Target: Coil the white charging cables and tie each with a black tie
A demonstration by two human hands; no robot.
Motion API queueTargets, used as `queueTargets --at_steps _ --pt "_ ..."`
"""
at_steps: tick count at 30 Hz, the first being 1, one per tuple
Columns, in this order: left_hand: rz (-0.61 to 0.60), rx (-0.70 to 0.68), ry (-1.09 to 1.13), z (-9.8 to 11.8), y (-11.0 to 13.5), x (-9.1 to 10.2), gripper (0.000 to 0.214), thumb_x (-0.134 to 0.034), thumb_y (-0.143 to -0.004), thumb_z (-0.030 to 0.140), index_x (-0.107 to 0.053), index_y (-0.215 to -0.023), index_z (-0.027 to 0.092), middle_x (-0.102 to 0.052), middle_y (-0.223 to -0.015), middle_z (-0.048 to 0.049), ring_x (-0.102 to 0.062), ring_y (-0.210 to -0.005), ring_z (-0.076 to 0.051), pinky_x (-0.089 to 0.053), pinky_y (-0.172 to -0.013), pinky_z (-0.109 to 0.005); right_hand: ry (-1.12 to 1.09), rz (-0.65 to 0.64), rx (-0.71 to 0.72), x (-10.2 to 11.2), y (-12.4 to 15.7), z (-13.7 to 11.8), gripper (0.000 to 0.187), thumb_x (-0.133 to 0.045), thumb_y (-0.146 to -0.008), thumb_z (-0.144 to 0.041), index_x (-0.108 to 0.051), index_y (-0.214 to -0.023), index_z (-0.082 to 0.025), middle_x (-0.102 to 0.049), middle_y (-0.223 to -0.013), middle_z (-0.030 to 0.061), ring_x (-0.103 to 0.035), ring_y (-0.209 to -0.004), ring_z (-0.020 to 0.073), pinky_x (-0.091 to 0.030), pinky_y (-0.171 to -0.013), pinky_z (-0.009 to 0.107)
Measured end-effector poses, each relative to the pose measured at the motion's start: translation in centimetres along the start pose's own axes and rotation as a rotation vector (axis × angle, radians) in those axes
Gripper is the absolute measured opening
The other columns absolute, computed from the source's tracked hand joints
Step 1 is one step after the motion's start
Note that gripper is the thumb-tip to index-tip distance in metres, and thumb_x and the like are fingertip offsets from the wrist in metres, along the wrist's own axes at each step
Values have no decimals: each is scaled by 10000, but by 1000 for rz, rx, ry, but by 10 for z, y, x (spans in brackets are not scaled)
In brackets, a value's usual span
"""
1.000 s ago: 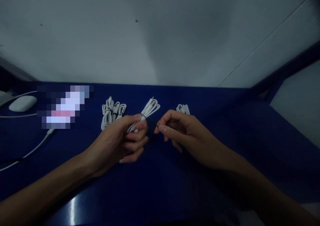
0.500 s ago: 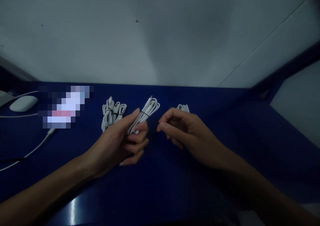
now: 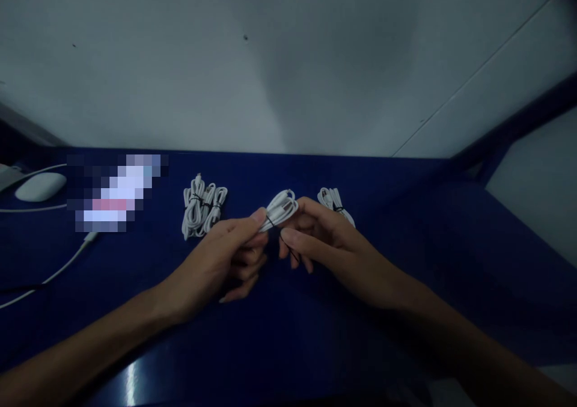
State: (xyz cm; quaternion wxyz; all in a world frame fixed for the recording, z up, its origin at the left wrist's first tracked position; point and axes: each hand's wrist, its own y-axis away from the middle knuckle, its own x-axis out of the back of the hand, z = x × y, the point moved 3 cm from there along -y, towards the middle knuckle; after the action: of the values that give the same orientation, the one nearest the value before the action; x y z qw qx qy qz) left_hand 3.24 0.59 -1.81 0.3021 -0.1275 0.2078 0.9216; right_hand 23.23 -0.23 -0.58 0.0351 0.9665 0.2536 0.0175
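Observation:
A coiled white cable (image 3: 280, 208) is held between the thumb and fingers of my left hand (image 3: 216, 250), its loops pointing to the right. Around its middle runs a thin black twist tie (image 3: 271, 221). My right hand (image 3: 336, 238) is closed in a pinch on the tie just right of the coil, and a loose dark end hangs below the fingertips. Behind my left hand lie several coiled white cables (image 3: 196, 208), bound with black ties. Another tied white cable (image 3: 332, 199) lies beyond my right hand, which partly covers it.
The blue table (image 3: 252, 347) runs back to a grey-white wall (image 3: 180, 82). At left are a blurred-out bright phone-like screen (image 3: 119, 193), a white rounded case or mouse (image 3: 41, 187), and white cords, one with a plug end (image 3: 90, 237) near the screen.
The held coil has turned from pointing up to lying more to the right. My right hand has met the coil's edge, its pinch now at the tie.

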Motion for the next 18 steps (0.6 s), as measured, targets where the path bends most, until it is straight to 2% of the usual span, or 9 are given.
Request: queueTargets --at_steps 4,6,9,14,18 --pt "-2 -44 -76 -6 3 1 473 -544 -1162 459 -515 -761 209 -291 -658 81 -224 -494 -80 -331 -393 -157 -50 -75 10 -6 -2 -1 70 -705 -1128 -297 -723 -1137 -230 -685 -875 -27 -660 -807 137 -547 -763 272" --pt "-17 -50 -96 -8 4 1 461 -509 -1179 432 -570 -787 197 -288 -669 80 -218 -505 -82 -331 -403 -157 -84 -109 -2 -7 -4 0 125 -695 -1135 -327 -730 -1086 -217 -675 -846 -24 -653 -779 139 -550 -750 278" --pt "-37 -55 -114 -6 5 0 493 -482 -1188 426 -644 -793 179 -294 -655 78 -228 -497 -82 -323 -402 -161 -151 -154 -34 -8 -6 3 192 -694 -1137 -363 -739 -1052 -197 -691 -835 -11 -673 -776 147 -565 -751 288" --pt "-56 -33 -138 -5 6 -4 566 -424 -1202 460 -780 -889 151 -420 -631 48 -282 -479 -80 -283 -397 -178 -297 -209 -75 -9 -9 5 186 -744 -1110 -351 -739 -1046 -176 -728 -870 0 -717 -807 149 -591 -778 287" --pt "-25 -23 -122 -5 8 -4 524 -503 -1183 500 -770 -888 157 -319 -654 77 -227 -501 -77 -263 -409 -178 -315 -250 -97 -8 -9 4 265 -729 -1120 -328 -717 -905 -174 -693 -797 -28 -645 -692 98 -551 -750 245"
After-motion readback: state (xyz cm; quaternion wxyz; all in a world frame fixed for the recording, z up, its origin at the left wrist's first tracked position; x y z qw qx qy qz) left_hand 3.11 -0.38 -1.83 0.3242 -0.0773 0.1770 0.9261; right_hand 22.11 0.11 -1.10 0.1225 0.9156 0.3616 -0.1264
